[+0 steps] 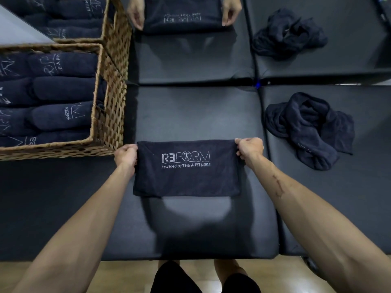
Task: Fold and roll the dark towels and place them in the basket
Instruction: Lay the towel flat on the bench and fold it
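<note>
On dark padded bench (190, 115), folded towel (187, 169) lies flat, logo up, soft terry rectangle just right of basket (110, 123). Left hand (126, 154) and right hand (249, 147) each pinch a far corner, fingers curled on cloth, likely keeping the edge taut and square for the next fold or roll. Basket is woven wicker, packed with rolled towels (61, 89). Right of the folded towel, a crumpled towel (311, 130) waits unfolded. Beyond, a mirror repeats the scene.
</note>
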